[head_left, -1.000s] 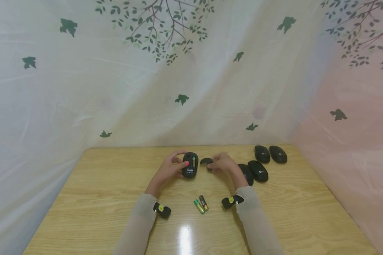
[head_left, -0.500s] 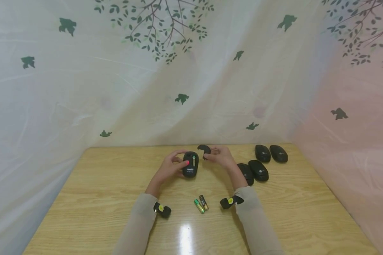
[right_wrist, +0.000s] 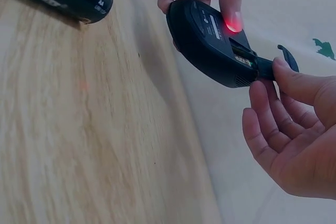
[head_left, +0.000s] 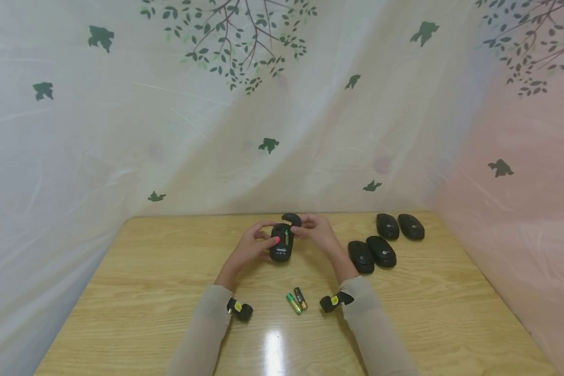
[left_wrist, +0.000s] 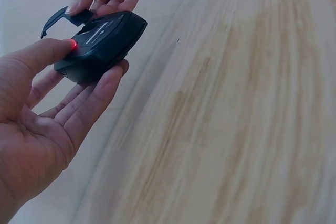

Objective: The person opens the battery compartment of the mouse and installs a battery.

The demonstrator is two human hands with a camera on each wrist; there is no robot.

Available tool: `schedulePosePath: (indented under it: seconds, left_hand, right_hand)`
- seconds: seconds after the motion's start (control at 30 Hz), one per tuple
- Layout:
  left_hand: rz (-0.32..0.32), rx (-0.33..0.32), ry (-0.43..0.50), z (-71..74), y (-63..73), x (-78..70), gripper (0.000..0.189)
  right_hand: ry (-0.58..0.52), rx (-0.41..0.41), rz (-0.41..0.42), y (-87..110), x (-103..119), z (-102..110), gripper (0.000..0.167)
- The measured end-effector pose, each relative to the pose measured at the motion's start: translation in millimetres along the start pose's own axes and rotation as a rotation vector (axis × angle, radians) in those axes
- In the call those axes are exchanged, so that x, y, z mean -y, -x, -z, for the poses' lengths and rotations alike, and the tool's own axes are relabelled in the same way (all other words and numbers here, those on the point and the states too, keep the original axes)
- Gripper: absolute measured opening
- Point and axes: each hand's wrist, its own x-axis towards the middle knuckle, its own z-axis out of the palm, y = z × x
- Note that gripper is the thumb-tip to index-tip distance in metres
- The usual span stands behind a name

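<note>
My left hand [head_left: 252,245] grips a black computer mouse [head_left: 280,250] with its underside up, thumb across the underside and fingers beneath. A red glow shows on that thumb's tip. In the mouse's open compartment lies a green-and-gold battery [right_wrist: 242,60]. Between thumb and fingers, my right hand [head_left: 316,232] pinches a curved black battery cover [head_left: 292,218]. The cover's lower part is right at the compartment end of the mouse, as the right wrist view shows, and its curved end stands up away from the shell. In the left wrist view the cover [left_wrist: 65,17] overlaps the mouse's far end.
Two loose batteries, one green-and-gold [head_left: 293,304] and one black-and-gold [head_left: 301,298], lie on the wooden table [head_left: 160,292] between the forearms. Several black mice [head_left: 381,251] sit at the right. A printed cloth [head_left: 263,177] hangs behind the table.
My right hand has lifted the battery cover and brought it left, from beside the mouse to its upper right end. My left hand and the mouse have hardly moved.
</note>
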Motion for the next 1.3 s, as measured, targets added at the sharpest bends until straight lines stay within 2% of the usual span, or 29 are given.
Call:
schedulePosePath:
  seconds: [0.23,0.5,0.83,1.03,1.3]
  left_hand:
    - [-0.015,0.009,-0.031,-1.7,0.5,-2.3,0.048]
    - [-0.012,0.003,-0.052,-1.2,0.7,-2.2,0.048]
    - [-0.02,0.001,-0.03,-1.4,0.5,-1.9,0.048]
    - [-0.024,-0.003,-0.008,-1.4,0.1,-1.5,0.05]
    - [-0.024,-0.014,-0.004,-1.0,-1.5,-0.3,0.049]
  right_hand:
    - [0.019,0.003,0.02,0.4,2,-3,0.028]
    - [0.083,0.017,0.003,-2.5,-1,-8,0.033]
    - [0.048,-0.029,0.053,0.9,-2,-11,0.032]
    - [0.036,-0.034,0.058,1.4,-1,-13,0.03]
    - [0.037,-0.019,0.042,3.9,3,-14,0.036]
